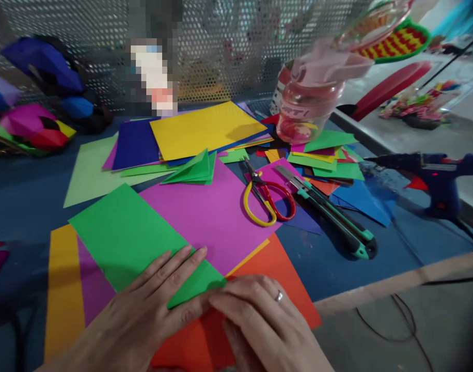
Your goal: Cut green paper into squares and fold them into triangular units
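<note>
My left hand (pixel 159 305) lies flat with fingers stretched out over a green sheet of paper (pixel 124 232). The sheet's near edge runs under that hand. At the sheet's right corner, the curled fingers of my right hand (pixel 263 320), which wears a ring, close on the edge beside my left thumb. Their exact grip is partly hidden. Beneath are a purple sheet (pixel 205 212), an orange-red sheet (pixel 275 268) and a yellow-orange sheet (pixel 64 289). A folded green paper piece (pixel 193 170) rests on the purple sheet, near scissors (pixel 265 199) with yellow and red handles.
A utility knife (pixel 333 212) with its blade out lies right of the scissors. Stacked coloured paper (pixel 205 132) and scraps (pixel 329 157) lie behind. A pink clear jar (pixel 306 103) and a blue glue gun (pixel 434 175) stand right; faceted paper models (pixel 38 124) sit left.
</note>
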Demonstrator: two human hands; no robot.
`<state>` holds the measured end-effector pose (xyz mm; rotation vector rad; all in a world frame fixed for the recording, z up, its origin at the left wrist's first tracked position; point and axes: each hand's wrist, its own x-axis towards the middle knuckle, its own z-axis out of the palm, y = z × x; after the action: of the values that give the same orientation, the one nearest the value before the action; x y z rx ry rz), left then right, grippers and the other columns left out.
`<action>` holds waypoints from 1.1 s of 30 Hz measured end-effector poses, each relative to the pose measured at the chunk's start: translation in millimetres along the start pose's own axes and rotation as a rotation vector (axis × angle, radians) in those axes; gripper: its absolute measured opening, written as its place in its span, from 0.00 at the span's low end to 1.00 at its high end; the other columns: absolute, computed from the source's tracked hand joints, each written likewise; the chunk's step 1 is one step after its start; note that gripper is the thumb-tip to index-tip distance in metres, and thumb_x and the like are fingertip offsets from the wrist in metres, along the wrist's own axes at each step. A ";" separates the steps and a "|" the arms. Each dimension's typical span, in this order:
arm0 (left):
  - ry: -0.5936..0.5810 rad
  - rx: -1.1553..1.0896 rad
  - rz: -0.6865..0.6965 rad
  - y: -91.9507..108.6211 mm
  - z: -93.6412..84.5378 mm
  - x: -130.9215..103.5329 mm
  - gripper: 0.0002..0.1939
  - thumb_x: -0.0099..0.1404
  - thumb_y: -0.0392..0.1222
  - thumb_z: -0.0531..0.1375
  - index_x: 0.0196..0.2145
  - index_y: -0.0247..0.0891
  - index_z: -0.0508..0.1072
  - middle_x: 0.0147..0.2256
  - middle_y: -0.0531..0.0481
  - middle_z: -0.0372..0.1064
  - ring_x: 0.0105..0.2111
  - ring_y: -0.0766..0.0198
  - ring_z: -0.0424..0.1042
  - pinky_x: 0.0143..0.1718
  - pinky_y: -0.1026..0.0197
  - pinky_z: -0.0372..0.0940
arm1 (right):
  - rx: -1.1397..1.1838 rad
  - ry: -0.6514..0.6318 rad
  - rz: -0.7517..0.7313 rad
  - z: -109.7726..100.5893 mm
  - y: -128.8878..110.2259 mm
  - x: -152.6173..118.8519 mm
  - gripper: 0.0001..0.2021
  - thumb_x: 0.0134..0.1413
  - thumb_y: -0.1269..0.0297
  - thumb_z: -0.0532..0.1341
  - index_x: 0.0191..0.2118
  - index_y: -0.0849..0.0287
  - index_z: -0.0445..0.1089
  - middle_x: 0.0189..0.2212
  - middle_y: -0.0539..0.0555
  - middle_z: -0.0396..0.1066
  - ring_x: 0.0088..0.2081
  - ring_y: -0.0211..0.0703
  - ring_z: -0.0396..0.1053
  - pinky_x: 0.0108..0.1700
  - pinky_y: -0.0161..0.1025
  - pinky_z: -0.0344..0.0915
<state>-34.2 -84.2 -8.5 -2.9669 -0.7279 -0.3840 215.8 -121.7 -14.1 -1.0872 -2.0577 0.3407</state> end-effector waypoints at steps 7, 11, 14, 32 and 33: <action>-0.016 -0.037 -0.037 -1.1 3.2 4.4 0.37 0.69 0.65 0.55 0.68 0.42 0.62 0.70 0.40 0.55 0.67 0.47 0.60 0.64 0.47 0.61 | -0.137 -0.015 -0.214 8.4 9.2 1.8 0.14 0.66 0.73 0.59 0.53 0.57 0.78 0.45 0.55 0.82 0.47 0.43 0.80 0.53 0.34 0.76; -0.050 -0.038 -0.022 -1.5 4.6 1.5 0.38 0.68 0.66 0.56 0.68 0.42 0.62 0.71 0.38 0.54 0.69 0.45 0.56 0.65 0.43 0.61 | -0.240 -0.054 -0.308 4.8 15.6 -0.1 0.18 0.65 0.74 0.61 0.57 0.55 0.76 0.51 0.52 0.80 0.51 0.43 0.78 0.58 0.33 0.72; -0.021 -0.026 -0.033 0.0 -4.5 -3.6 0.36 0.70 0.59 0.58 0.68 0.37 0.62 0.71 0.38 0.53 0.70 0.46 0.55 0.64 0.46 0.63 | -0.284 -0.092 -0.342 3.3 15.8 1.3 0.18 0.66 0.74 0.60 0.58 0.55 0.75 0.53 0.52 0.78 0.53 0.42 0.77 0.60 0.32 0.70; 0.069 0.137 -0.048 21.0 -10.9 -20.2 0.16 0.78 0.37 0.53 0.54 0.36 0.77 0.56 0.52 0.76 0.58 0.65 0.71 0.71 0.61 0.50 | -0.285 -0.084 -0.353 8.9 15.4 -0.9 0.18 0.64 0.79 0.59 0.54 0.57 0.77 0.53 0.53 0.78 0.53 0.43 0.77 0.58 0.31 0.72; 0.047 0.129 -0.042 20.5 -12.9 -20.9 0.16 0.77 0.38 0.54 0.56 0.35 0.76 0.57 0.51 0.75 0.59 0.63 0.70 0.70 0.61 0.53 | -0.284 -0.087 -0.355 9.1 15.5 -1.2 0.18 0.63 0.79 0.59 0.54 0.57 0.77 0.53 0.53 0.78 0.53 0.43 0.77 0.58 0.31 0.72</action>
<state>-45.5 -113.3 -1.4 -2.8170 -0.7793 -0.3922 218.6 -112.3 -29.2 -0.8523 -2.3761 -0.0876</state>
